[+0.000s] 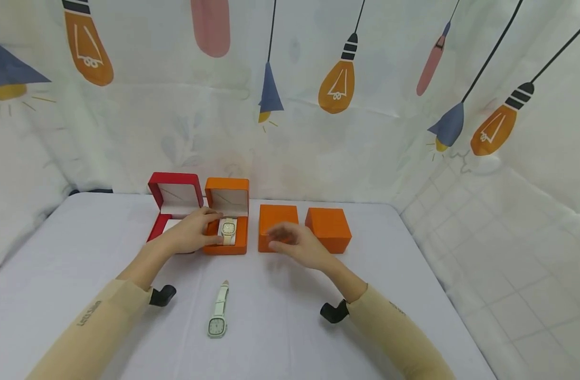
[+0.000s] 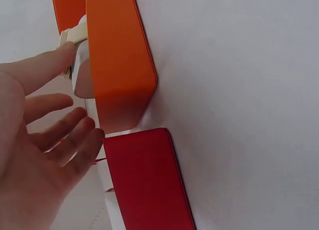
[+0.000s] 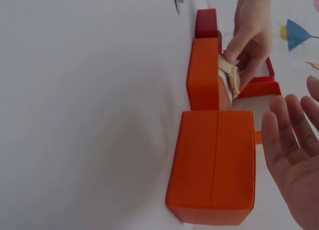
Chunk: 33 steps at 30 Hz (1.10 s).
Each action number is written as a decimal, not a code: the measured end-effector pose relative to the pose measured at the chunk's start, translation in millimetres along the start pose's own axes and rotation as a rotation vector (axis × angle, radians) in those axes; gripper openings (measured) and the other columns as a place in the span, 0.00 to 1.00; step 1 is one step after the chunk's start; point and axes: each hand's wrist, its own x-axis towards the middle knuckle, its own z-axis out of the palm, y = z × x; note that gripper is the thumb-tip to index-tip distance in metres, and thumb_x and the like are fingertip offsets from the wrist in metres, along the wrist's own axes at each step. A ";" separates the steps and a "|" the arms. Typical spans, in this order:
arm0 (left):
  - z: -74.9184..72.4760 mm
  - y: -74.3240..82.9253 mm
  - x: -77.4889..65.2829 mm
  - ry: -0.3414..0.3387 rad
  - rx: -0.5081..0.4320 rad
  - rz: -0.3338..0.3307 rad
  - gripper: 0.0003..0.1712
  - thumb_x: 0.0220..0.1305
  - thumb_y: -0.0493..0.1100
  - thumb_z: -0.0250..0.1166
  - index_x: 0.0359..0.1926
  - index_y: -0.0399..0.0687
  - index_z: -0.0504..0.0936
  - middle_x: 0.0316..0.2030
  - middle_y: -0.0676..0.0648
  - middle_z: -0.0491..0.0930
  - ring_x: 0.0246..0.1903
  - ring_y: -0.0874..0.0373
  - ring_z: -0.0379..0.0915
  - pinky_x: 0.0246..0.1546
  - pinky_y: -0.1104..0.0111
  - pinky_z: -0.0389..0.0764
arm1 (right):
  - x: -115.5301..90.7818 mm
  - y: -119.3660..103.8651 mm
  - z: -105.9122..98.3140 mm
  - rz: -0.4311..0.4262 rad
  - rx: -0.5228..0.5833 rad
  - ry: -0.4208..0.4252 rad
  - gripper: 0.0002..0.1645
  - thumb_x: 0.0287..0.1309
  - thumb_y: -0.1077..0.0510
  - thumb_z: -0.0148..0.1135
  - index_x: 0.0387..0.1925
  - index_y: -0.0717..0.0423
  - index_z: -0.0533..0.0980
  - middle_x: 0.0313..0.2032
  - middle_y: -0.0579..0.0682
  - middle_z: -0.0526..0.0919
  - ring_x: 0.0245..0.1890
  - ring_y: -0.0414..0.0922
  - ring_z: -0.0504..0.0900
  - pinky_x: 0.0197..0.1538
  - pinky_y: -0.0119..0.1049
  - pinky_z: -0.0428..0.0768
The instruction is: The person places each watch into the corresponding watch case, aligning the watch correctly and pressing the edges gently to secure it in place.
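A cream-strapped watch [image 1: 228, 228] sits on a white cushion [image 2: 83, 73] inside an open orange box [image 1: 242, 236]. My left hand [image 1: 193, 230] is at the left side of that cushion, with the thumb [image 2: 50, 63] straight and seeming to touch the watch. Its other fingers are spread loosely; whether they touch the cushion I cannot tell. Holding nothing, my right hand [image 1: 303, 245] hovers in front of a closed orange box [image 1: 277, 215], fingers relaxed. A pale green watch [image 1: 217, 324] lies flat on the table nearer to me.
Left of the orange box stands an open red box [image 1: 175, 178], partly behind my left hand. Another closed orange box [image 1: 331, 227] is at the right of the row. A white cloth covers the table [image 1: 394, 253], and a patterned curtain [image 1: 299, 148] hangs behind.
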 end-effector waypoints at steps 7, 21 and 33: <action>-5.0 0.2 0.4 0.309 -0.022 0.045 0.15 0.68 0.38 0.69 0.52 0.36 0.84 0.43 0.41 0.81 0.42 0.46 0.77 0.43 0.53 0.84 | 19.8 -12.1 -14.7 0.003 -0.019 0.004 0.22 0.71 0.52 0.65 0.58 0.63 0.78 0.46 0.44 0.84 0.49 0.42 0.81 0.55 0.44 0.81; -24.7 14.2 20.0 0.721 -0.081 0.148 0.13 0.68 0.35 0.66 0.52 0.35 0.83 0.51 0.37 0.78 0.49 0.41 0.73 0.49 0.47 0.78 | 72.4 -20.8 -35.8 0.014 -0.090 0.029 0.19 0.72 0.56 0.62 0.61 0.55 0.76 0.51 0.52 0.82 0.50 0.45 0.81 0.50 0.37 0.84; -40.2 22.0 35.1 0.629 -0.074 0.148 0.17 0.75 0.36 0.59 0.59 0.35 0.81 0.61 0.36 0.76 0.61 0.38 0.71 0.61 0.42 0.73 | 113.1 -27.1 -29.4 0.081 -0.173 0.078 0.28 0.77 0.49 0.56 0.71 0.54 0.68 0.67 0.51 0.74 0.61 0.45 0.77 0.54 0.35 0.82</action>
